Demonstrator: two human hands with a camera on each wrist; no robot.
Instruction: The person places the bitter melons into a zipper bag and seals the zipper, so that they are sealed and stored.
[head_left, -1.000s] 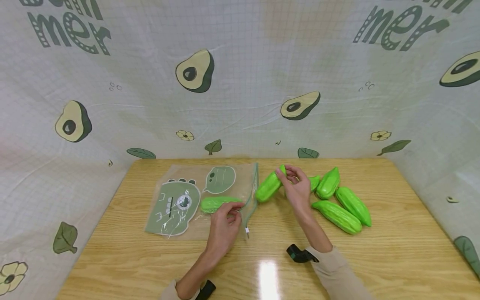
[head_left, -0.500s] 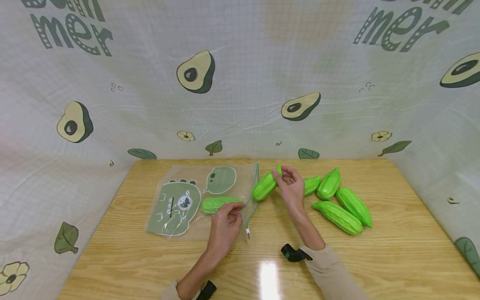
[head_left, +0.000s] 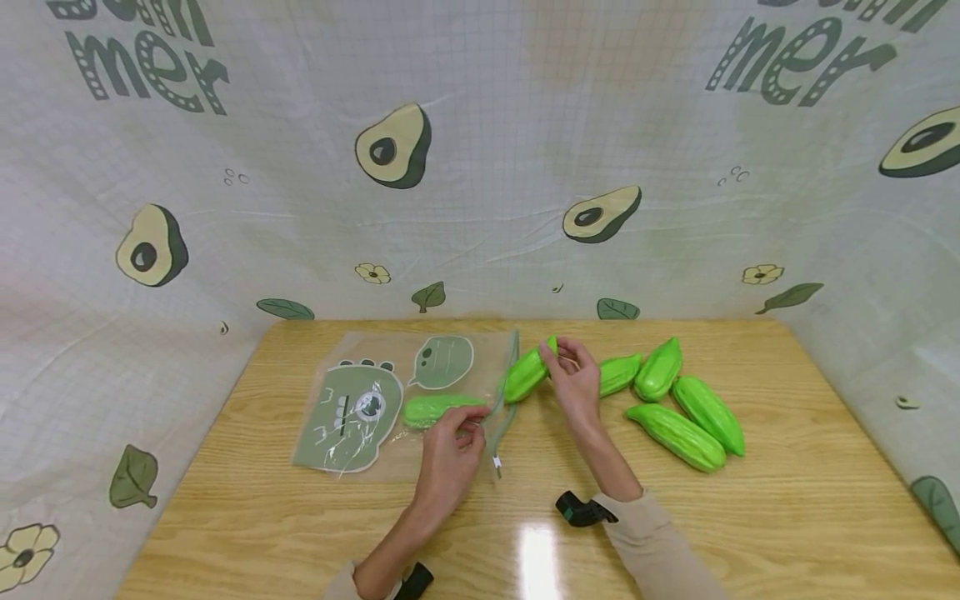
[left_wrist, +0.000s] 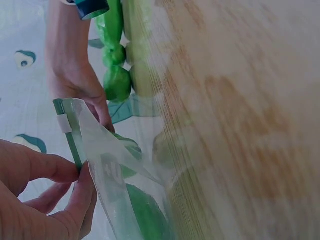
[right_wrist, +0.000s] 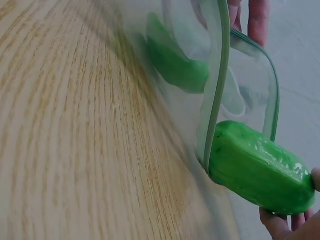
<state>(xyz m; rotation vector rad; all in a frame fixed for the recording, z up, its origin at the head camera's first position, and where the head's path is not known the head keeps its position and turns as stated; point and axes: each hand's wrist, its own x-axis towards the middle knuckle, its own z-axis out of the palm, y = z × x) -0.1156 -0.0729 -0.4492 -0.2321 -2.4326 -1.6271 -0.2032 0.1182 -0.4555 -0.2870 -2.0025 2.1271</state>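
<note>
A clear zip bag (head_left: 401, 454) with green monster prints lies on the table, its mouth to the right. Inside it rests one green bitter melon (head_left: 431, 410). My left hand (head_left: 450, 446) pinches the near lip of the mouth between thumb and fingers; in the left wrist view the green zip strip (left_wrist: 74, 145) runs into that pinch. My right hand (head_left: 576, 387) holds a second green bitter melon (head_left: 527, 375) by its pointed end, tilted. In the right wrist view, the blunt end of this held melon (right_wrist: 260, 167) is at the parted bag mouth (right_wrist: 217, 90).
Several more bitter melons (head_left: 678, 433) lie on the wooden table (head_left: 780, 517) to the right of my right hand. A white zip slider (head_left: 497, 462) sits at the near end of the bag's strip. A patterned curtain (head_left: 480, 242) rises behind the table's far edge.
My right hand has moved left with the bitter melon, bringing its blunt end to the bag's mouth. My left hand has stayed in place on the bag's lip.
</note>
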